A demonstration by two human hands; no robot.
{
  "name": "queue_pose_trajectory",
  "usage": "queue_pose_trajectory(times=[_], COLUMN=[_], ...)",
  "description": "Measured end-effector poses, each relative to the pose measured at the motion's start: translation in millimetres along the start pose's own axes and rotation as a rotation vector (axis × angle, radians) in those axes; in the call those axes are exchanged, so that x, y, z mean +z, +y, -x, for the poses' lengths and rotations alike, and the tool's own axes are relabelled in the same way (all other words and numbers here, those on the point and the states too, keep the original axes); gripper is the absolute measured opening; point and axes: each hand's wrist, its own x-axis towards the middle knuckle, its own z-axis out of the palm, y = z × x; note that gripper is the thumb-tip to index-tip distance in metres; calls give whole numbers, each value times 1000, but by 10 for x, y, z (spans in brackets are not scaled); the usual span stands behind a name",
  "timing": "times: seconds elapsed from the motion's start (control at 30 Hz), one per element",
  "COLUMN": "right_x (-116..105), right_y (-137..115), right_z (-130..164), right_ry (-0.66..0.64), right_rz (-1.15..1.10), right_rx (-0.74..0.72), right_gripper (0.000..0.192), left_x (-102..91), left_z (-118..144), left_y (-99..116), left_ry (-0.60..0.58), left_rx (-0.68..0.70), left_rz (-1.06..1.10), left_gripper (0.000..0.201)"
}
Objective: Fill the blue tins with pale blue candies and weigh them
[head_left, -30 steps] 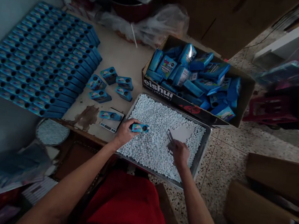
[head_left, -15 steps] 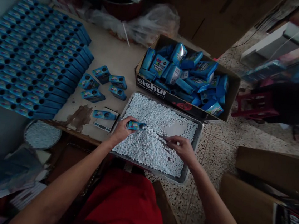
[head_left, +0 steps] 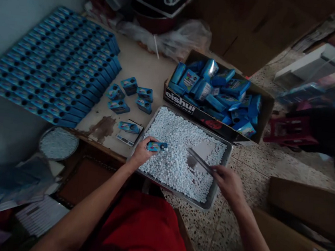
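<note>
My left hand point(head_left: 142, 151) is closed around a small blue candy box point(head_left: 156, 146), its round opening facing up, over the left part of a metal tray point(head_left: 228, 150). Small round white candies point(head_left: 166, 163) cover much of that tray. In my right hand point(head_left: 228, 181) is a long, narrow metal scoop point(head_left: 201, 160), gripped at its right end. The scoop's far end points left, above a bare patch of the tray, and no candies show on it. Left of the tray, another blue box point(head_left: 129, 127) lies on a small digital scale point(head_left: 125, 139).
A carton point(head_left: 178, 101) full of blue boxes stands behind the tray. Several loose boxes point(head_left: 119, 106) and a large block of rowed boxes point(head_left: 61, 69) occupy the table at left. Below the table edge sits a round container of white candies point(head_left: 59, 143). Cardboard point(head_left: 303, 205) lies at right.
The scoop, which held a line of candies reaching the box opening, has moved right, away from the box, and now looks bare. My left hand keeps hold of the box. The view has shifted.
</note>
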Motion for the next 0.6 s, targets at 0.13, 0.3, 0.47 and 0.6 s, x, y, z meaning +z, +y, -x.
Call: queue_pose_trajectory(times=[0.13,0.3,0.47,0.6], right_x=[560,943,1106,1423], right_y=[1002,1369,921,274], right_z=[234,637,689,263], right_ry=[25,37,2,5], right_rz=[-55,84,152,79], right_rx=[232,276,154,73], right_gripper=[45,43,37,41], left_x=[-436,-1438,-2093,-2059], left_z=[157,240,-191,-404], left_y=[288,376,-448,-791], left_ry=[98,472,745,674], left_rx=[3,3,-179,-241], left_rz=[65,48,27,2], left_gripper=[37,46,56,61])
